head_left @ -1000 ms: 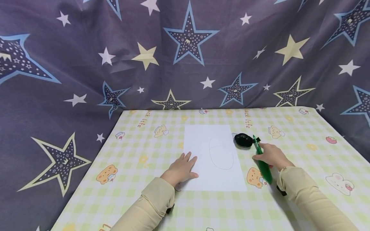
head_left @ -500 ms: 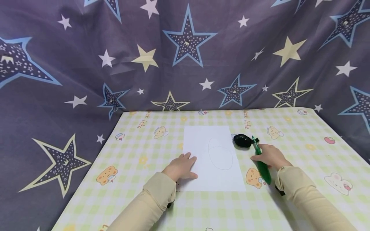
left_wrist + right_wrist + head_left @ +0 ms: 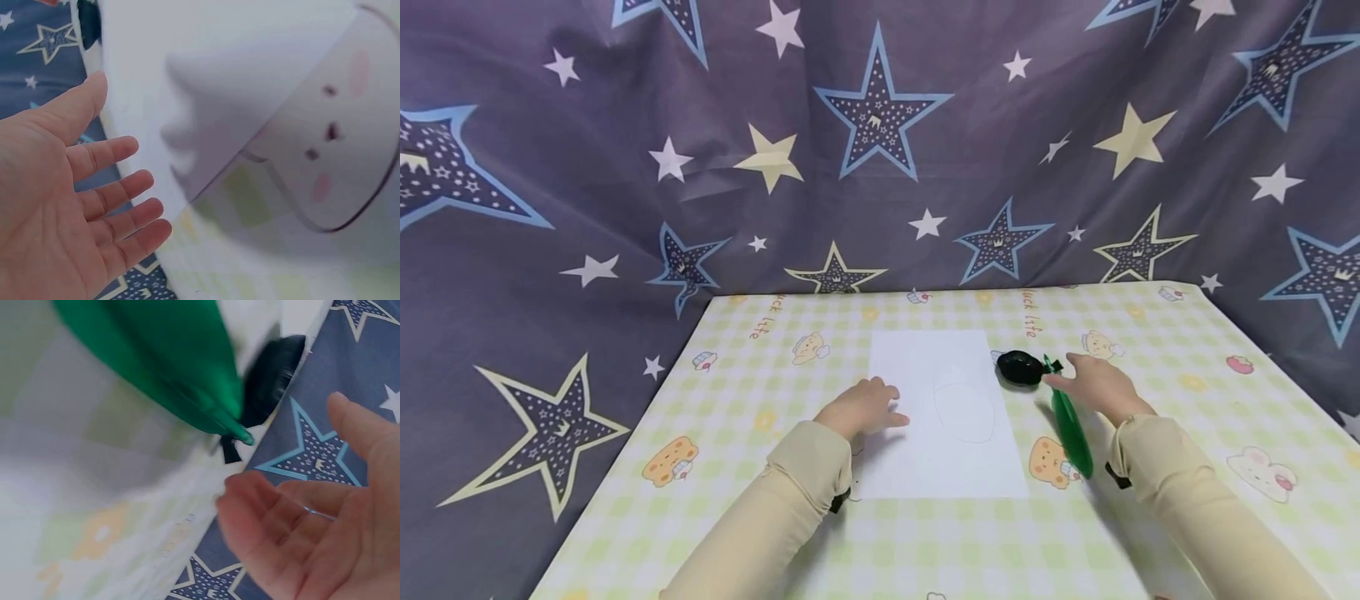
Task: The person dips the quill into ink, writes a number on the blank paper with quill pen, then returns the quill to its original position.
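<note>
My left hand (image 3: 863, 408) is raised over the left edge of a white sheet of paper (image 3: 925, 475); in the left wrist view its palm (image 3: 37, 206) shows, fingers spread and holding nothing. A faint rounded outline is drawn on the paper. My right hand (image 3: 1097, 385) is beside the upper end of a green feather-shaped pen (image 3: 1071, 437), fingers loosely bent. In the right wrist view the pen's broad green blade (image 3: 169, 362) lies apart from the empty hand (image 3: 300, 544). Left of the pen's tip sits a glossy black oval object (image 3: 1020, 368) with a small black tab.
A pale green checked tablecloth (image 3: 760, 533) with printed cartoon animals covers the table. Behind it hangs a dark curtain (image 3: 730, 100) patterned with stars. Dark straps show at both cuffs.
My right hand has let go of the green pen and moved off it, leaving it by the black object. My left hand has lifted from the paper. The head view has shifted slightly.
</note>
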Demonstrator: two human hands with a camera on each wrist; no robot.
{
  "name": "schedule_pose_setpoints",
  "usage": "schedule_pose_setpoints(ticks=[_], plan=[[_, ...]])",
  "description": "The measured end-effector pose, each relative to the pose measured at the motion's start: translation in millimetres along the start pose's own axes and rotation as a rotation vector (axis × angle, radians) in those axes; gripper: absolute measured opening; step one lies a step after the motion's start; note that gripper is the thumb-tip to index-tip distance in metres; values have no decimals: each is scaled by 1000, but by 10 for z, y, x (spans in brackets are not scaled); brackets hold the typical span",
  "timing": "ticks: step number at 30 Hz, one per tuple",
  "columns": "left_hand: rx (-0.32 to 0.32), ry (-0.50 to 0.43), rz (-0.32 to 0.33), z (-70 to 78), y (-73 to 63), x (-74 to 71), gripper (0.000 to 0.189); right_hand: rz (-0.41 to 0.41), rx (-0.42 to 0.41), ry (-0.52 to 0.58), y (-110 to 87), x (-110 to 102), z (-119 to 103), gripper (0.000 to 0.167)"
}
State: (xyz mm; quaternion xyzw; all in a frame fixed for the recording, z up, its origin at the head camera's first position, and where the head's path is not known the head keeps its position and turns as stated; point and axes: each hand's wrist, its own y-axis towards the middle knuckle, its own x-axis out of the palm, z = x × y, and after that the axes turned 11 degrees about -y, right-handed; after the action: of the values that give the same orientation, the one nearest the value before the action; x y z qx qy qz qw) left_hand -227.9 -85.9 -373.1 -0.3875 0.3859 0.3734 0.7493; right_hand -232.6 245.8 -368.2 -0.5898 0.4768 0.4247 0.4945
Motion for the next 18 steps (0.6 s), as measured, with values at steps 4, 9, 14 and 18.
schedule_pose_setpoints(ticks=[4,9,14,18], plan=[[8,-24,26,31,3,-180,52,34,-18,-14,24,-126,-52,85],[-12,-6,76,85,15,-428,61,85,-31,-36,69,-204,-138,79],[-84,42,127,125,32,-586,76,158,-64,-51,122,-223,-232,80],[-85,73,263,144,61,-619,81,211,-81,-61,164,-219,-316,82]])
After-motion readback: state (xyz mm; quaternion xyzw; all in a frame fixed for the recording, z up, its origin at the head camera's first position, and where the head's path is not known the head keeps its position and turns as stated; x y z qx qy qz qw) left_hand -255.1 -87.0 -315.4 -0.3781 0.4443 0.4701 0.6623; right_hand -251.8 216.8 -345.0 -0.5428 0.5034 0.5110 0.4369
